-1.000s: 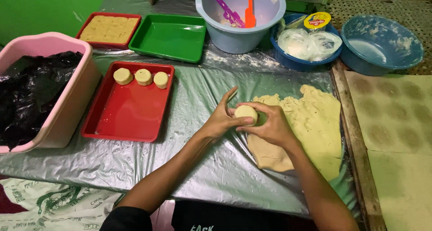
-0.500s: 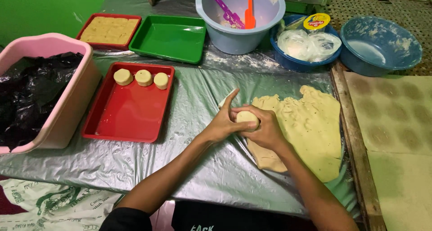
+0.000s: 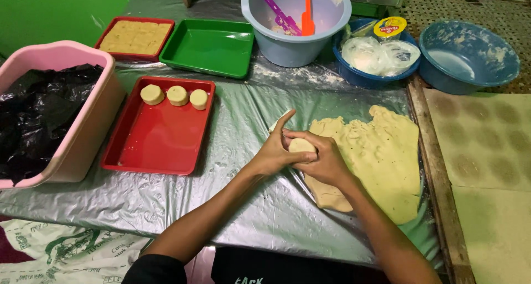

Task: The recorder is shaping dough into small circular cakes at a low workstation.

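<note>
**Dough ball cupped between both hands beside the dough sheet**

At the left edge of the dough sheet (image 3: 369,159), I see my left hand (image 3: 275,151) and right hand (image 3: 323,161) closed round a small dough ball (image 3: 301,145). The fingers of both curl and press against it from either side, while the left forefinger sticks up free. The ball sits between the palms, just above the plastic sheet (image 3: 243,195).

What could go wrong, as I judge it: squeezing too hard could flatten or split the ball, and soft dough may stick to the fingers and tear as they part. The sheet looks slippery and wrinkled, so a piece set down carelessly could slide or pick up the loose flour lying about.

Left of the dough sheet stands a red tray (image 3: 157,143) with three round dough pieces (image 3: 177,95) along its far edge, touching one another or nearly so. Further left is a pink tub (image 3: 83,134) lined with black plastic. Beyond the dough sheet are a green tray (image 3: 209,45), a grey bucket (image 3: 296,26) with plastic tools in it, and two blue bowls (image 3: 467,54). Right of it runs a wooden edge with a floured mat. The wall behind is green.
</note>
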